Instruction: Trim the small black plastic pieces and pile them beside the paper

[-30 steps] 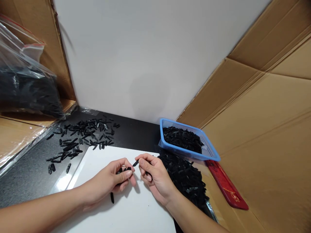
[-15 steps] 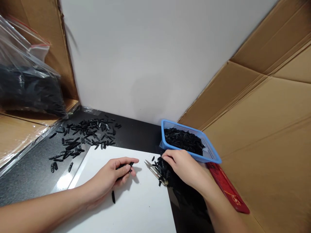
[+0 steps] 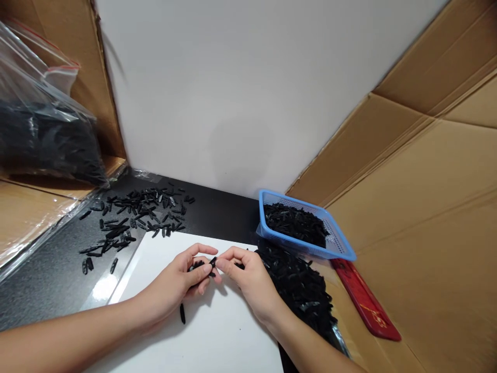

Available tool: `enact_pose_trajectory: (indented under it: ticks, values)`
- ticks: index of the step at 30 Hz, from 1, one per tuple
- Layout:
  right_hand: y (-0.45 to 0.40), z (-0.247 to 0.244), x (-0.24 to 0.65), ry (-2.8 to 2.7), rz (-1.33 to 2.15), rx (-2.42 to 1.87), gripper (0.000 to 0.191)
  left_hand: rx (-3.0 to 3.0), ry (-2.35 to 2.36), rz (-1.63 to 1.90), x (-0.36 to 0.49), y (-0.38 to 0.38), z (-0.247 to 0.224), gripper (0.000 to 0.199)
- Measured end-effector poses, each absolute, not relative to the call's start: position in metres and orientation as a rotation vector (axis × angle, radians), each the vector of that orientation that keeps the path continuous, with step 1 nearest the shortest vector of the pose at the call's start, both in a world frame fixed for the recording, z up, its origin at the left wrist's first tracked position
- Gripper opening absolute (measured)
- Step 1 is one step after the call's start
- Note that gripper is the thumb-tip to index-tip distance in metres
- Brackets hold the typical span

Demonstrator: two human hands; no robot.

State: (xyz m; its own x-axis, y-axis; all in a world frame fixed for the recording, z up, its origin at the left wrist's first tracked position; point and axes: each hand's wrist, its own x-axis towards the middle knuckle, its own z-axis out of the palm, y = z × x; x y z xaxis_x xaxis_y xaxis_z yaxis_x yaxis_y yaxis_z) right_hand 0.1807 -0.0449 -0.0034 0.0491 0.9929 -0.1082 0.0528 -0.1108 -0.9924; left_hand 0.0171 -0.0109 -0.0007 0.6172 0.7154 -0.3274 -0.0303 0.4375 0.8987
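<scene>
Over the white board (image 3: pixel 217 336), my left hand (image 3: pixel 184 272) is closed around several small black elongated pieces (image 3: pixel 197 265). My right hand (image 3: pixel 250 277) has come up against it, its thumb and forefinger pinching the end of a black piece (image 3: pixel 213 260) at the left thumb tip. Their exact kind does not show. One loose black piece (image 3: pixel 182 313) lies on the board below my left hand. To the right of my right hand spreads a large heap of black pieces (image 3: pixel 301 285). The thread snips are hidden behind my right hand.
A blue plastic basket (image 3: pixel 306 246) full of black pieces stands at the back right. Scattered black pieces (image 3: pixel 135 207) lie on the dark tabletop at left. A clear bag (image 3: pixel 46 134) of black material is at far left. A red case-like object (image 3: pixel 367 300) leans by the cardboard (image 3: pixel 435 233).
My right hand has moved left from the heap beside the basket to my left hand's fingertips. It now covers the snips, and the heap at right is uncovered. My left hand has barely moved.
</scene>
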Motion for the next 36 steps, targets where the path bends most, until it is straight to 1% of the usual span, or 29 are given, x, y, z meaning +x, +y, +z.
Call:
enact_pose_trajectory:
  ticks: [2, 5, 10, 17, 29, 32, 34, 36]
  values:
    - [-0.045, -0.004, 0.183, -1.078, 1.269, -1.325, 0.023, 0.997, 0.792, 0.547, 0.017, -0.011, 0.0, 0.023]
    - [-0.045, -0.005, 0.185, -0.965, 1.35, -1.249, 0.027, 0.961, 0.818, 0.559, 0.016, -0.011, 0.0, 0.02]
    - [-0.046, -0.003, 0.186, -0.938, 1.415, -1.167, 0.026, 0.971, 0.816, 0.573, 0.016, -0.009, 0.0, 0.022]
    - [-0.046, -0.002, 0.187, -0.951, 1.408, -1.164, 0.025, 1.01, 0.822, 0.561, 0.019, -0.009, 0.004, 0.03]
    - [-0.046, -0.006, 0.186, -0.974, 1.414, -1.177, 0.027, 1.008, 0.836, 0.54, 0.018, -0.008, 0.004, 0.03]
    - [-0.045, 0.0, 0.191, -1.096, 1.348, -1.241, 0.027, 1.013, 0.83, 0.538, 0.017, -0.008, 0.002, 0.031]
    - [-0.045, 0.012, 0.201, -1.35, 1.214, -1.36, 0.023, 1.021, 0.826, 0.534, 0.016, -0.009, 0.001, 0.031]
    - [-0.046, 0.026, 0.216, -1.704, 1.014, -1.567, 0.019, 1.019, 0.823, 0.529, 0.016, -0.009, 0.001, 0.031]
